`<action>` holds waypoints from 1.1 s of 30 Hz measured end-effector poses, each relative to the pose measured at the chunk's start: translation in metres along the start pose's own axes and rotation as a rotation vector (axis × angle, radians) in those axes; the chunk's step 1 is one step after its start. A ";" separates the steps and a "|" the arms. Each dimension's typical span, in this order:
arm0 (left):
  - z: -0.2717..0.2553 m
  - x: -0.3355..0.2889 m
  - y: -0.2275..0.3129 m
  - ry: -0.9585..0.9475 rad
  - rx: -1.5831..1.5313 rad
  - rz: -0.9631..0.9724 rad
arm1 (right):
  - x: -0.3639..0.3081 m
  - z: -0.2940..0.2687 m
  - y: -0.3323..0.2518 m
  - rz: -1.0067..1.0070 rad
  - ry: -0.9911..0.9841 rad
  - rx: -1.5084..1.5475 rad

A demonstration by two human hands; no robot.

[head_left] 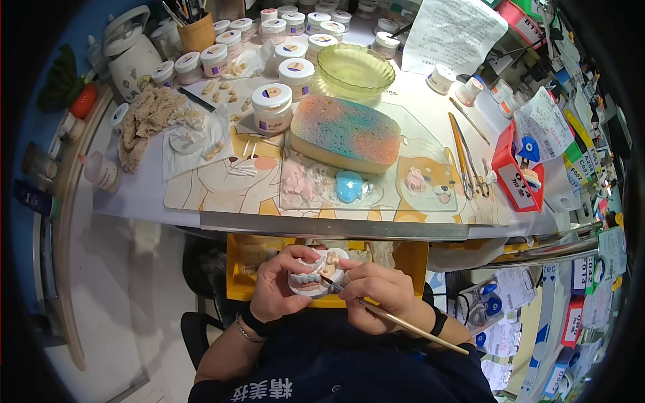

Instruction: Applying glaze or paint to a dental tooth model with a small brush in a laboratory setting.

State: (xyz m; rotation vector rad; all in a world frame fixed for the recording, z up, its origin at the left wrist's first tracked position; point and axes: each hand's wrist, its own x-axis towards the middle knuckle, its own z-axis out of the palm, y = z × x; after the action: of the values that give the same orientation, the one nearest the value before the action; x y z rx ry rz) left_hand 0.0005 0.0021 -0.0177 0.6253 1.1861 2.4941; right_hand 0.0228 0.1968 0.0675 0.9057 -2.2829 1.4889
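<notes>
Over the open yellow drawer (236,287), my left hand (274,285) is closed round a white dental model (308,290) with teeth and pinkish gum parts. My right hand (379,294) grips a fine brush (410,328) with a pale wooden handle. Its dark tip meets the model near the teeth, or is just beside them; I cannot tell which. Beyond the desk's front edge, a glass slab (393,198) carries a blue blob (349,186), a pink paste mound (297,180) and a smaller pink dab (415,178). A multicoloured sponge (345,134) rests on the slab's back left.
Several white-lidded jars (273,107) crowd the back of the desk beside a green glass bowl (356,70). Brushes and metal tools (460,151) lie at right, near a red tray (517,174). A crumpled brown cloth (148,121) and a small bottle (101,171) are at left.
</notes>
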 end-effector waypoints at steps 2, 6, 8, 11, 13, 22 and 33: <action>0.000 0.000 0.000 -0.001 0.012 0.005 | 0.000 -0.001 -0.001 0.003 -0.011 0.060; 0.000 0.000 0.000 -0.001 0.009 0.005 | 0.001 -0.001 -0.001 -0.010 -0.001 0.059; 0.001 0.000 0.001 0.005 -0.001 -0.003 | 0.001 -0.001 -0.001 0.003 0.000 0.043; 0.002 0.000 0.002 0.010 -0.007 -0.009 | 0.000 0.000 -0.001 0.026 -0.008 0.022; 0.002 0.000 0.002 0.012 -0.007 -0.009 | -0.001 0.000 -0.002 0.034 -0.010 0.014; 0.001 0.000 0.000 0.010 -0.007 0.000 | 0.000 0.001 0.000 0.015 -0.002 0.012; 0.004 0.000 0.002 0.058 0.118 0.001 | 0.046 -0.054 0.026 0.088 0.284 -0.126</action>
State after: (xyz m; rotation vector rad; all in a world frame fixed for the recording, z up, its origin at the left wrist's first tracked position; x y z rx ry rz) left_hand 0.0026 0.0038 -0.0142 0.5866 1.3632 2.4723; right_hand -0.0350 0.2353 0.0969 0.5274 -2.2002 1.3893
